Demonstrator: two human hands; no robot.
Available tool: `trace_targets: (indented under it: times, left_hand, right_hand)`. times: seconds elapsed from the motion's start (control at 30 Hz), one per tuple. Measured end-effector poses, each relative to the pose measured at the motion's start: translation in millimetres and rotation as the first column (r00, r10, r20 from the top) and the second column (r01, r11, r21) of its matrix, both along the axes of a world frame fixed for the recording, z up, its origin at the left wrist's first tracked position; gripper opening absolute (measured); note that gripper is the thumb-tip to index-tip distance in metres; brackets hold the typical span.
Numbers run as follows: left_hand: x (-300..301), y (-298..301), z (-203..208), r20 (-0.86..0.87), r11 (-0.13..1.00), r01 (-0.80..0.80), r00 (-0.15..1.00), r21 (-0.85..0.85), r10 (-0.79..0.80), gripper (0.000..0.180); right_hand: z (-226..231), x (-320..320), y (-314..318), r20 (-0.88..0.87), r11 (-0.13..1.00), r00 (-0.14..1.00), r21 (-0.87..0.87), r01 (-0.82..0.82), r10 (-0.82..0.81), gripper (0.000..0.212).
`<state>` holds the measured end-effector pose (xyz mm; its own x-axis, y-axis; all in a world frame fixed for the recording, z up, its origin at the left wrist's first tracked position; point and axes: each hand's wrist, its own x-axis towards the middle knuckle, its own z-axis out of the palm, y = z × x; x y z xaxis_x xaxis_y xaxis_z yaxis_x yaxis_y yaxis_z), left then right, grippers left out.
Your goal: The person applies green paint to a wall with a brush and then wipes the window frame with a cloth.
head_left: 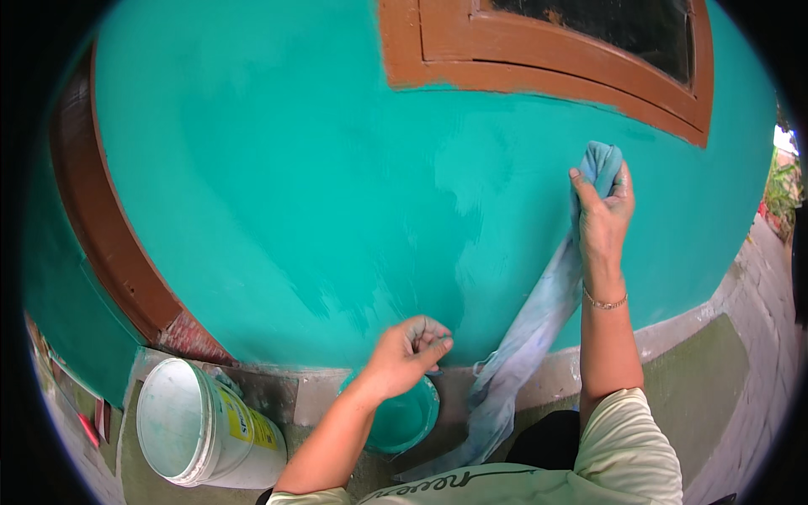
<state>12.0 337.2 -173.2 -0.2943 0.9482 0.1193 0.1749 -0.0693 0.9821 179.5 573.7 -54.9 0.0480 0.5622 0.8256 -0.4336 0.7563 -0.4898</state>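
Right hand [604, 217]: fingers clenched around the folded end of one long blue-grey cloth [543, 311], raised before the wall [320, 177], below the window frame's [539, 71] lower edge; remainder trails downward. Left hand [402, 358]: fingers curled, above tub [430, 411]; contents, if any, cannot be told. Wall: turquoise coverage looks nearly complete; streaked, uneven patches remain mid-surface. White bucket [244, 450]: at wall's foot, left of tub.

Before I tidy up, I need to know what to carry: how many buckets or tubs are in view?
2: the white bucket at lower left, and the green tub, partly hidden behind the left hand. More may be hidden.
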Motion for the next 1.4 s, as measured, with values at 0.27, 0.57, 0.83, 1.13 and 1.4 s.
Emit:
trace_targets:
  times: [0.27,0.57,0.83,1.13,1.4]
  left_hand:
    - [-17,-27,14,-0.102,0.994,-0.023,0.994,0.109,0.035,0.014]
    - [-34,-55,28,-0.091,0.971,-0.096,0.989,0.218,0.118,0.013]
    - [-35,-63,38,-0.154,0.971,-0.117,0.977,0.208,0.15,0.012]
    - [-38,-57,32,-0.211,0.966,-0.108,0.964,0.235,0.16,0.011]
    - [-38,-53,31,-0.225,0.973,-0.092,0.964,0.21,0.14,0.011]
  right_hand:
    - [80,-51,10,0.062,0.72,0.897,0.622,0.308,-0.437,0.043]
    - [109,-113,6,0.455,0.834,0.744,0.493,0.247,-0.49,0.03]
    - [122,-122,-31,0.519,0.765,0.576,0.536,0.356,-0.631,0.032]
    - [136,-137,-29,0.549,0.745,0.531,0.606,0.278,-0.645,0.029]
    - [131,-135,-31,0.453,0.612,0.452,0.727,0.312,-0.769,0.028]
